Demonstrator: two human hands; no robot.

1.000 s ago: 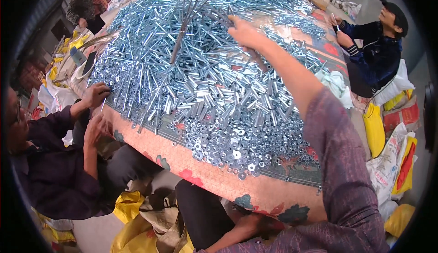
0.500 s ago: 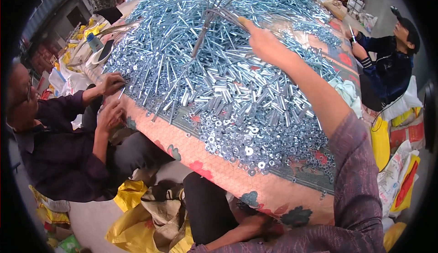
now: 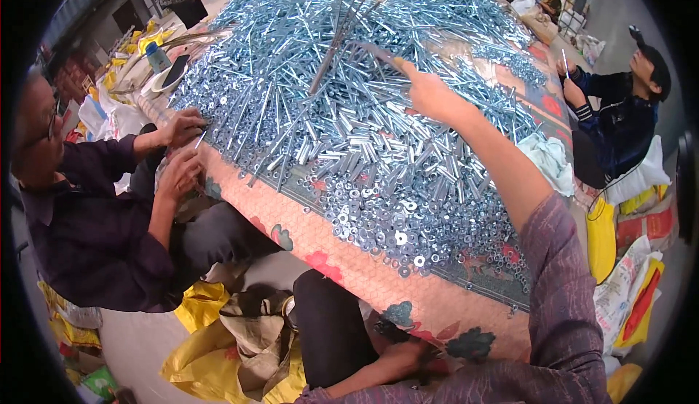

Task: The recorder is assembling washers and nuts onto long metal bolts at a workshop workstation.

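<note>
My right hand (image 3: 435, 97) is closed round the light-coloured handle end of a long-handled metal hand tool (image 3: 381, 56), stretched over the heap. The tool's dark bar-like head (image 3: 329, 58) lies among a big pile of long silvery-blue metal rods (image 3: 277, 47). Motion blurs part of its shaft. Short metal sleeves (image 3: 364, 145) and flat washers (image 3: 400, 238) spread nearer to me. Low at the table's near edge, my left hand (image 3: 411, 357) is in shadow beside my knee, its fingers hidden.
On the left a co-worker's hands (image 3: 182, 149) handle a thin rod at the table edge (image 3: 240, 185). Another person (image 3: 619, 105) sits at the right, holding a rod. A bottle (image 3: 154, 58), a phone (image 3: 175, 71) and yellow sacks (image 3: 207, 360) lie about.
My right hand has drawn a little nearer to me and slightly right, and the tool's shaft has come down with it. My left hand stays low by the edge.
</note>
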